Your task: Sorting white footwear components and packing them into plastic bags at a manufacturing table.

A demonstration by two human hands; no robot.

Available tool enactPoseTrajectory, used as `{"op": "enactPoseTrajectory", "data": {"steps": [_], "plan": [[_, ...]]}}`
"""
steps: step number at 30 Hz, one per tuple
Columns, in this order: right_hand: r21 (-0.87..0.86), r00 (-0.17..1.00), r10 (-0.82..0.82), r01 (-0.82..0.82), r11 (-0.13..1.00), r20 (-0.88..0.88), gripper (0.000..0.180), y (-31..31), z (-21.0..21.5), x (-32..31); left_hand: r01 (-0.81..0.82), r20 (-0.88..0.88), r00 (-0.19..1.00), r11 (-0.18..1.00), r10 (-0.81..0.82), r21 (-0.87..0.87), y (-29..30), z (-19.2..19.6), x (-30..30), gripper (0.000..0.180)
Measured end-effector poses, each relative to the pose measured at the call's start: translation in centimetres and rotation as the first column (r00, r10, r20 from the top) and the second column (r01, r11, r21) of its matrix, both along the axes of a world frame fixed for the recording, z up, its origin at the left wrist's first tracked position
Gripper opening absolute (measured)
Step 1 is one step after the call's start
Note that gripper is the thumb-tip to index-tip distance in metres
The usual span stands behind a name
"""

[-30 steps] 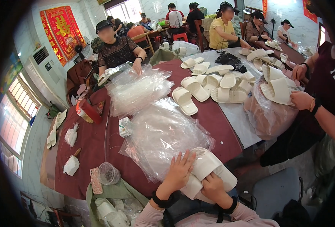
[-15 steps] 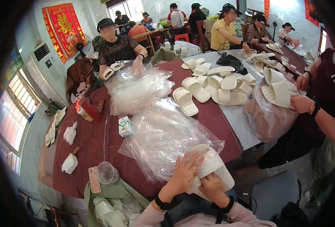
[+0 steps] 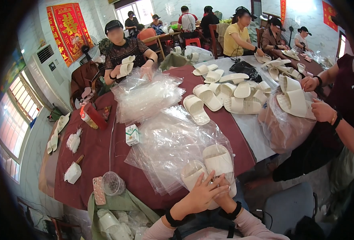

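Note:
Two cream slippers are side by side in front of me at the table's near edge, overlapping the clear bags. The left slipper (image 3: 191,173) is partly covered by my left hand (image 3: 199,195), whose fingers lie spread and outstretched over the lower part of the pair. My right hand (image 3: 225,197) is closed on the right slipper (image 3: 217,157) near its strap; the left fingers partly hide it. A broad pile of clear plastic bags (image 3: 165,140) lies just beyond the slippers.
Several slippers (image 3: 209,98) are heaped on the far right. A small white box (image 3: 132,135), a phone (image 3: 99,191) and a plastic tub (image 3: 113,184) lie to the left. Co-workers handle slippers across the table and at right. A grey chair (image 3: 289,212) stands at lower right.
The slippers before me, earlier stacked together, are now spread apart side by side. My left hand has moved down over the pair. The co-worker across has raised a pair of slippers.

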State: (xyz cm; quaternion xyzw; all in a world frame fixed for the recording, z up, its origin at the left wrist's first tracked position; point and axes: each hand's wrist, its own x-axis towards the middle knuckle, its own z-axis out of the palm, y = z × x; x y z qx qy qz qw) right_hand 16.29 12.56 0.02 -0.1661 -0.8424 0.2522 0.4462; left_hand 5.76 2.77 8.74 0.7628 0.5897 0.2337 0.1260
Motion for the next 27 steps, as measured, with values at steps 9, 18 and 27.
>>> {"op": "enactPoseTrajectory", "data": {"steps": [9, 18, 27], "plan": [[-0.292, 0.977, -0.19, 0.212, 0.933, 0.101, 0.018, 1.3, 1.3, -2.0, -0.732, 0.552, 0.623, 0.662, 0.554, 0.163, -0.4, -2.6, -2.2, 0.068], [-0.319, 0.951, -0.039, 0.141, 0.937, 0.305, 0.015, 1.9, 0.4, -2.9, -0.512, 0.932, -0.03, 0.795, 0.36, -0.324, -0.3, -5.5, -5.4, 0.055], [-0.412, 0.953, 0.162, -0.045, 0.91, 0.255, 0.022, 3.6, 0.5, -1.5, -0.675, 0.686, 0.588, 0.727, 0.428, 0.125, 0.9, -1.1, -7.0, 0.061]]}}
